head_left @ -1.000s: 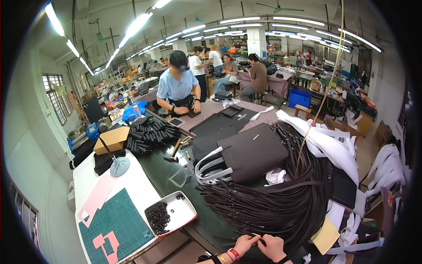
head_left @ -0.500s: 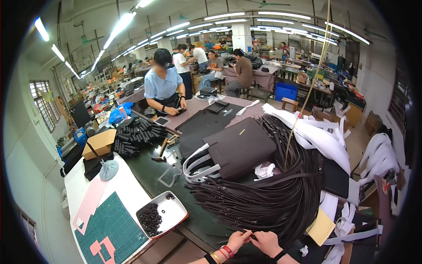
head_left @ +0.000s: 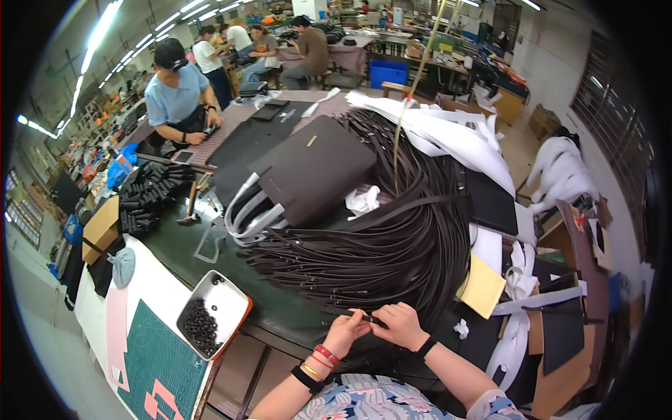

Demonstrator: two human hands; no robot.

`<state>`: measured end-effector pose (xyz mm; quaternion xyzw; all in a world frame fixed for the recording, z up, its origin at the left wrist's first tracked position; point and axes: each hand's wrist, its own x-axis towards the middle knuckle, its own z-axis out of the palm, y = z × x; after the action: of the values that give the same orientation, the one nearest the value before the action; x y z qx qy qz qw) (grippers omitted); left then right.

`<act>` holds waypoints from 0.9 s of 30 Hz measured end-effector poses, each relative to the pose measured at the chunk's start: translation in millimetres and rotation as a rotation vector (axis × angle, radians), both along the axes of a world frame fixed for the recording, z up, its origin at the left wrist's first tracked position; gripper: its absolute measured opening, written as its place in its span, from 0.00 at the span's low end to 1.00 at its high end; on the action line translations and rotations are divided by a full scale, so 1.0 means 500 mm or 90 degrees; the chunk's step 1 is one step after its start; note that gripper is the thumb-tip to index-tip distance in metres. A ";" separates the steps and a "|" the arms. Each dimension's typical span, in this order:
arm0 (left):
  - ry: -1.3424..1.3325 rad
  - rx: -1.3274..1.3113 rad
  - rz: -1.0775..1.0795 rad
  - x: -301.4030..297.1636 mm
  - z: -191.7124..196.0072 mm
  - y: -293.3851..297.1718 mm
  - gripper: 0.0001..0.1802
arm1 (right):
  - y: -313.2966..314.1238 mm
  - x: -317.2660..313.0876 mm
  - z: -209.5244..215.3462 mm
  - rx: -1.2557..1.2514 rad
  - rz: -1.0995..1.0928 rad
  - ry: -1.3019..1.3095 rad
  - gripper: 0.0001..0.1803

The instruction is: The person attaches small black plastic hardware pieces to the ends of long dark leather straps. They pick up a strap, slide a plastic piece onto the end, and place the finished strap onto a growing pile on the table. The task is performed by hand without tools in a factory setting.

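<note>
Close together at the table's near edge, my left hand (head_left: 345,334) and my right hand (head_left: 399,326) are both closed on a dark strap (head_left: 374,320), pinching it between the fingertips. Just beyond them lies a large bundle of dark brown straps (head_left: 392,245), their ends fanned out to the left with small metal bits. A dark brown tote bag (head_left: 318,168) with grey-wrapped handles (head_left: 246,203) rests behind the bundle. Left of my hands is a white tray with an orange side (head_left: 240,315), holding small black ring-like pieces (head_left: 199,325).
On the left, a green cutting mat (head_left: 164,360) and pink templates (head_left: 117,329) lie on a white sheet. A hammer (head_left: 190,203) and rolled black pieces (head_left: 147,196) sit farther back. A yellow pad (head_left: 483,283) is at right. Across the table, a co-worker (head_left: 178,98) handles something small.
My view has tilted down and turned right, so the scene sits farther left and higher. Both hands still pinch the strap, and more of my forearms shows.
</note>
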<state>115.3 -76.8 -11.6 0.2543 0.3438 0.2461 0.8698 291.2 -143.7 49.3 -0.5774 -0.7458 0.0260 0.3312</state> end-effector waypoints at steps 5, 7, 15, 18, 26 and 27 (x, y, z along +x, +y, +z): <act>0.213 0.133 0.097 -0.004 -0.032 0.107 0.21 | -0.008 0.049 0.010 0.043 -0.112 -0.009 0.15; 0.216 0.112 0.151 -0.010 -0.052 0.175 0.22 | -0.038 0.076 -0.011 -0.014 -0.118 0.064 0.11; 0.645 0.310 -0.090 -0.058 -0.084 0.261 0.30 | -0.092 0.041 -0.098 -0.392 0.245 -0.121 0.08; 0.532 0.437 0.005 -0.104 -0.062 0.216 0.28 | -0.089 0.039 -0.089 -0.378 0.203 -0.037 0.07; 0.718 0.777 0.279 -0.348 -0.033 0.170 0.08 | -0.077 0.019 -0.030 -0.305 0.086 0.081 0.10; 0.821 0.798 0.302 -0.396 -0.027 0.193 0.10 | -0.076 0.009 -0.041 -0.306 0.051 0.133 0.10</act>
<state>-82.5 19.8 -25.3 0.6882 0.6082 0.3694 0.1415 295.9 -181.8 28.8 -0.6039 -0.7021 0.2751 0.2583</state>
